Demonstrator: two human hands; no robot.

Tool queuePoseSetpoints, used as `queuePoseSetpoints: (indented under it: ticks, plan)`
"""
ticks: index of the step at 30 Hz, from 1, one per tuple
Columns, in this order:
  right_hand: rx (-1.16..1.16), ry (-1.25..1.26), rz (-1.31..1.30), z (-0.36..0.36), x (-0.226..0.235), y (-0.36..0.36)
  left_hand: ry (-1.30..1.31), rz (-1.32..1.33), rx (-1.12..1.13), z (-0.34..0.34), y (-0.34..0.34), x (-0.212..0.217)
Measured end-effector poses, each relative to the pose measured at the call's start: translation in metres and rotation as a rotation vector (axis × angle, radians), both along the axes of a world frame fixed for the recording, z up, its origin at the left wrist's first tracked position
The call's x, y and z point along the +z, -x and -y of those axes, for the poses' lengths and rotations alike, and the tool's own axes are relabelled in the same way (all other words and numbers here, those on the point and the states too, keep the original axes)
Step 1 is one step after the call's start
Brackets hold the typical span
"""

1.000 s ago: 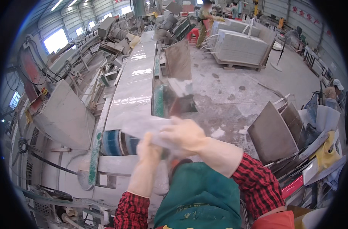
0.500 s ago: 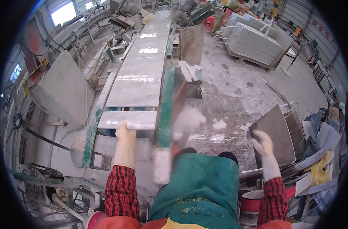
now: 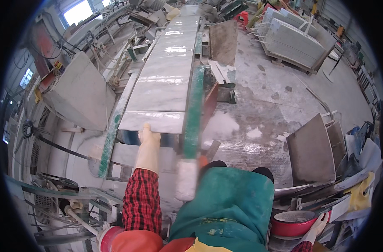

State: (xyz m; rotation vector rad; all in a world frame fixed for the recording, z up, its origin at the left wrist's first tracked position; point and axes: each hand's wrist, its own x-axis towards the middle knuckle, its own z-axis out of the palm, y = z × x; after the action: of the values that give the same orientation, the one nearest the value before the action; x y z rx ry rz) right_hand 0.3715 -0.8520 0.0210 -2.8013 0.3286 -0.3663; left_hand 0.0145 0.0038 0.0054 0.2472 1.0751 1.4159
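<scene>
My left hand (image 3: 149, 137), in a pale glove, is at the near edge of a narrow white stone slab (image 3: 158, 121) with a glossy top. Its thumb lies on top and the other fingers are hidden below the edge. That slab lies against a longer line of polished white slabs (image 3: 162, 80) running away on a green-edged conveyor (image 3: 193, 113). My right hand (image 3: 318, 227), also gloved, is low at the right beside a red tub (image 3: 290, 229) with pale contents. Its fingers are stretched out, with nothing visible in them.
A white block-like padded end (image 3: 186, 180) caps the conveyor's green rail. Brown panels (image 3: 311, 151) lean at the right, next to a yellow cloth (image 3: 361, 193). Stacked slabs (image 3: 294, 40) stand on a pallet farther off. A large pale slab (image 3: 80, 92) leans at the left.
The narrow slab has moved away from me with my left hand, and the gap to the slabs beyond has closed. My right hand has dropped from beside the brown panel to the red tub.
</scene>
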Motion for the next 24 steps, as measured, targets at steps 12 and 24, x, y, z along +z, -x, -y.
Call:
queuePoseSetpoints:
  ticks: [12,24]
  plan:
    - [0.065,-0.009,0.143,0.022,-0.026,-0.001,0.015,0.165,-0.018,-0.012,0.006,-0.013]
    - [0.07,-0.031,0.116,-0.011,-0.007,0.022,0.12,-0.273,-0.079,-0.019,-0.002,-0.007]
